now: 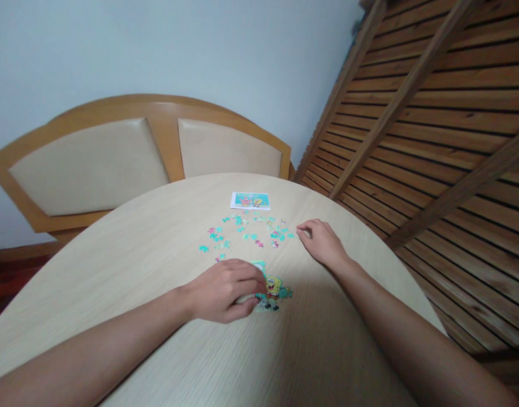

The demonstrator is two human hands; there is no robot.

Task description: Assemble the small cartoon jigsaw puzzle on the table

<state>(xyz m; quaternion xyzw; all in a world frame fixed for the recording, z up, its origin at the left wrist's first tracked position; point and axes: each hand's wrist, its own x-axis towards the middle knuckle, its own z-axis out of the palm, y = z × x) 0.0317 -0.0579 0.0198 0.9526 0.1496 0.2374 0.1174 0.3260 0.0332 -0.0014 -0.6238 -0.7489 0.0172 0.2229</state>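
In the head view, a partly joined jigsaw puzzle with a yellow cartoon sponge figure lies on the table near me. My left hand arches over its left side, fingertips at the picture and the thumb apart from the fingers. This hand hides part of the puzzle. My right hand rests right of the loose puzzle pieces, its thumb and forefinger curled close together. Whether a piece sits between them is too small to make out. The loose pieces, mostly turquoise with some pink, are scattered beyond the joined part.
A printed picture card lies flat behind the pieces. The round wooden table has a curved far edge. Beyond it stands a padded wooden chair back against a pale wall. A slatted wooden panel rises on the right.
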